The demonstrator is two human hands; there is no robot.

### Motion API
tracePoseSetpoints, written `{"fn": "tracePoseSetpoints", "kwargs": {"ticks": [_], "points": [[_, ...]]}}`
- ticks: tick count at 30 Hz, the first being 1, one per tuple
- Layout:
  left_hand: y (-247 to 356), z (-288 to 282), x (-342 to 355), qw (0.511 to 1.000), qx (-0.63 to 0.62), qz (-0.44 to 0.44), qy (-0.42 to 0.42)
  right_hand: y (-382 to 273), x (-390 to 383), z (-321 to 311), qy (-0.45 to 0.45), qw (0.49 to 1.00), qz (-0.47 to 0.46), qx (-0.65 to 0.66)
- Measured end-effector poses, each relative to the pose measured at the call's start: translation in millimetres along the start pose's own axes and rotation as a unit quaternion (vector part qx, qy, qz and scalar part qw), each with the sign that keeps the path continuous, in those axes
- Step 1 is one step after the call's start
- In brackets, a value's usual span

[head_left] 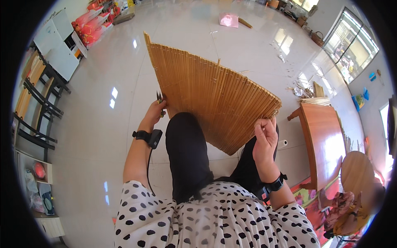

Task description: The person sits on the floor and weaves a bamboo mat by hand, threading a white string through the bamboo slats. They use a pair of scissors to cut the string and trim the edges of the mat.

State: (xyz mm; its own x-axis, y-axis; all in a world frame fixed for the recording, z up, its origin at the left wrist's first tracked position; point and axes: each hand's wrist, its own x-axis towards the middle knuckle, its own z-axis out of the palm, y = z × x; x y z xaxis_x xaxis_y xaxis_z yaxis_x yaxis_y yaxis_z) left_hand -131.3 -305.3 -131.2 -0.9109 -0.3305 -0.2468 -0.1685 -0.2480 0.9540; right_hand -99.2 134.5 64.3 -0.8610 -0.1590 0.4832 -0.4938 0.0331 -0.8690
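A mat of thin golden-brown sticks (206,89), bound side by side with thread, leans across my knees. One stick juts out above its far edge. My left hand (154,111) is closed around small snips (159,97) with dark pointed blades and yellowish-green handles. That hand is at the mat's left edge; whether its fingers also grip the mat I cannot tell. At the mat's right edge, my right hand (266,133) is closed, with thumb and fingertips pinching the bound stick ends. The mat partly hides my right knee.
An orange-brown wooden table (324,138) stands at the right, with a bundle of sticks (316,100) beyond it. Next to it is a round wooden stool top (357,173). Dark-framed benches (39,95) line the left. A pink sheet (228,20) lies far off on the tiled floor.
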Motion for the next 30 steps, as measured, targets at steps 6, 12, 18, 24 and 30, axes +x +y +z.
{"fn": "tracePoseSetpoints", "kwargs": {"ticks": [6, 12, 18, 24, 30], "points": [[-38.8, 0.4, 32.5, 0.998, -0.021, -0.054, -0.032, 6.1, -18.2, 18.5, 0.020, 0.992, -0.008, -0.124], [-74.9, 8.0, 52.1, 0.992, -0.052, -0.089, -0.066, 11.8, -41.1, 30.0, 0.008, 0.986, -0.027, -0.166], [-85.1, 30.2, 48.3, 0.987, -0.069, -0.101, -0.100, 17.1, -48.7, 29.8, -0.011, 0.980, 0.005, -0.197], [-31.5, 47.4, 5.0, 0.994, 0.011, -0.074, 0.081, 33.6, -49.8, 53.9, -0.013, 0.986, 0.008, -0.164], [73.7, 79.3, -110.5, 0.999, -0.014, 0.048, -0.017, 41.4, -49.8, 71.2, -0.021, 0.978, -0.027, -0.208]]}}
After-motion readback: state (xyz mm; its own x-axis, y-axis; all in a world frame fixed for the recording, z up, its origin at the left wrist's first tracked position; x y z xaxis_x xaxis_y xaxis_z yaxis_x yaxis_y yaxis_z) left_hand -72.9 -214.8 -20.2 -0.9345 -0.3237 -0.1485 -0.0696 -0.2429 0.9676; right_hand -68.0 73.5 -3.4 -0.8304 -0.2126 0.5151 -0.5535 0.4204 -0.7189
